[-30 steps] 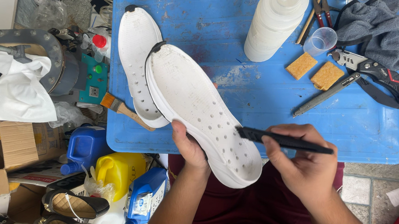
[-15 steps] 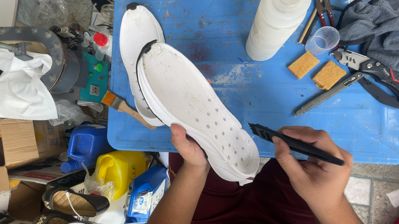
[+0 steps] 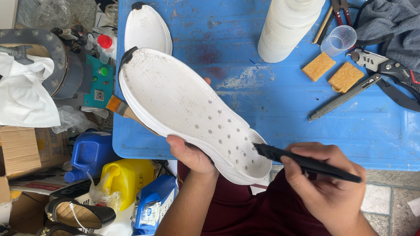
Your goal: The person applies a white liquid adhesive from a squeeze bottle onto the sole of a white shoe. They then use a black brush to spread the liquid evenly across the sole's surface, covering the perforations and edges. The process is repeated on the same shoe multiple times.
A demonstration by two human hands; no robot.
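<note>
blue table (image 3: 288, 103); white sole (image 3: 182, 101) hides left hand's fingers (image 3: 191, 153).

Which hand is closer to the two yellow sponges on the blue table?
The right hand. It holds a black brush just below the yellow sponges, across a bare stretch of blue table. The left hand grips the white shoe sole, farther left.

A scuffed blue table (image 3: 388, 138) stands on pale floor tiles (image 3: 377, 198) (daylight, evenly lit).
</note>
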